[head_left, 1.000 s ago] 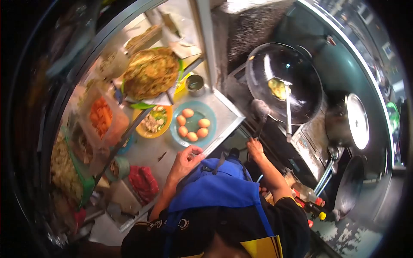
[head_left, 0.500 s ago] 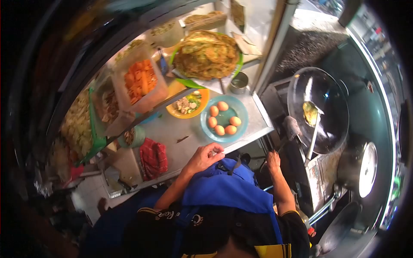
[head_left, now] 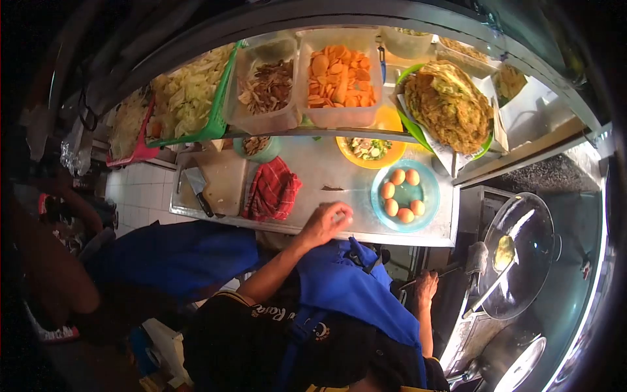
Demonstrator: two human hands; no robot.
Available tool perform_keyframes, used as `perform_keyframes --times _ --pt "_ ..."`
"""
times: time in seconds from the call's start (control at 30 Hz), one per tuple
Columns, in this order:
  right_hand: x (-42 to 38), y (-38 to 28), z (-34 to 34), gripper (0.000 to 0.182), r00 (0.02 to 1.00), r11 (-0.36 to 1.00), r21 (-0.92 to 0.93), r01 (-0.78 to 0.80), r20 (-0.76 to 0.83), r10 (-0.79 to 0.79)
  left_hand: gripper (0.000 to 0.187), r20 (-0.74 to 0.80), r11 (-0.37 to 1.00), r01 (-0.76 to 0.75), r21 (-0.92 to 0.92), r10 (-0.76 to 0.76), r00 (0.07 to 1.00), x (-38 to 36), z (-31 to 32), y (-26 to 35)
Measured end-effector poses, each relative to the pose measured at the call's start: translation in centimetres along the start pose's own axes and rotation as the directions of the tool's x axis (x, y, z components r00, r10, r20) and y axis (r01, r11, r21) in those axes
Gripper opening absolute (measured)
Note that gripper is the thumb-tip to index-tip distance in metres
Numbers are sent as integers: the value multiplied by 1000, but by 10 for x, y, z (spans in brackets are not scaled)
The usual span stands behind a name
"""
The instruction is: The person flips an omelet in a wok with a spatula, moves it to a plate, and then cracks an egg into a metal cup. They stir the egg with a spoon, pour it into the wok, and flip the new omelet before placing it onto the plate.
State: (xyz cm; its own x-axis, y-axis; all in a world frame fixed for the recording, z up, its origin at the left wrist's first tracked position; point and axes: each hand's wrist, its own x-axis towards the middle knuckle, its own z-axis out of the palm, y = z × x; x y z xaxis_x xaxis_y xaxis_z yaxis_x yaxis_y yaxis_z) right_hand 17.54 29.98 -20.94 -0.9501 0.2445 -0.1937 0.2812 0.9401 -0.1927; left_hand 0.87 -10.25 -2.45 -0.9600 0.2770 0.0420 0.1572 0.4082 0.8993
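My left hand (head_left: 326,223) hovers over the counter's front edge, fingers loosely curled and nothing visible in them. To its right is a light blue plate (head_left: 408,221) with several brown eggs (head_left: 412,177). My right hand (head_left: 426,285) is closed around the long dark handle (head_left: 448,268) of the wok (head_left: 532,274). A grey cloth-like lump (head_left: 477,257) sits where that handle meets the wok. Inside the wok lies a yellow piece of food (head_left: 503,253), and a spatula (head_left: 488,295) rests there with its handle over the rim.
A yellow bowl (head_left: 396,151) of chopped food, a red checked cloth (head_left: 274,189) and a knife (head_left: 198,191) on a cutting board (head_left: 225,176) are on the counter (head_left: 313,209). Above stand tubs of carrots (head_left: 339,72) and fried food (head_left: 450,108). A pot (head_left: 522,366) stands lower right. Another person's blue apron (head_left: 173,255) shows at left.
My view has turned left, so the counter and wok appear further right. My left hand stays above the counter edge, and my right hand keeps its grip. The spatula still lies in the wok.
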Motion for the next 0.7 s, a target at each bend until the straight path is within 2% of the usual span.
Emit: perform_keyframes --times 0.07,0.13,0.17,0.2,0.23,0.27,0.3,0.4,0.47,0.57,0.6,0.63,0.67,0.7 --pt "4 -2 0 18 999 1000 0 -25 23 25 19 -273 982 6 186 45 961 -4 -7 -29" --pt "4 5 3 25 1000 999 30 15 -25 -14 21 -431 904 29 427 175 885 -4 -23 -68" --pt "6 7 6 19 999 999 35 10 -39 -9 27 -502 850 160 501 135 854 -8 -30 -77" --pt "6 11 9 19 999 999 40 31 -40 -30 27 -517 845 173 506 137 845 -14 -30 -111" --pt "3 16 11 19 999 998 46 30 -36 -29 32 -556 865 230 446 67 828 -22 -24 -169" --pt "7 16 10 18 999 998 48 28 -33 -26 38 -590 881 283 379 -5 807 -28 -22 -200" --pt "8 12 4 19 1000 1000 16 -3 17 3 47 -478 655 349 670 22 878 -32 -31 -172" --pt "13 26 16 23 998 1000 18 20 64 -21 49 -433 661 351 663 -44 901 -34 -36 -170" --pt "10 28 19 21 998 999 13 31 60 -31 49 -456 662 369 653 -46 889 -35 -32 -171" --pt "10 33 26 20 998 997 52 54 -38 -53 51 -484 631 401 665 -45 874 -34 -22 -152" --pt "12 34 24 22 998 994 88 63 23 -65 53 -494 597 421 683 -47 868 -33 -17 -141" --pt "12 41 29 24 994 990 125 66 84 -77 52 -497 634 357 686 49 867 -32 -11 -135" --pt "12 44 37 24 995 991 121 53 81 -63 52 -487 641 346 685 51 872 -30 -6 -129" --pt "13 53 58 23 986 977 150 149 -100 -135 51 -473 702 268 660 111 874 -26 -1 -119"
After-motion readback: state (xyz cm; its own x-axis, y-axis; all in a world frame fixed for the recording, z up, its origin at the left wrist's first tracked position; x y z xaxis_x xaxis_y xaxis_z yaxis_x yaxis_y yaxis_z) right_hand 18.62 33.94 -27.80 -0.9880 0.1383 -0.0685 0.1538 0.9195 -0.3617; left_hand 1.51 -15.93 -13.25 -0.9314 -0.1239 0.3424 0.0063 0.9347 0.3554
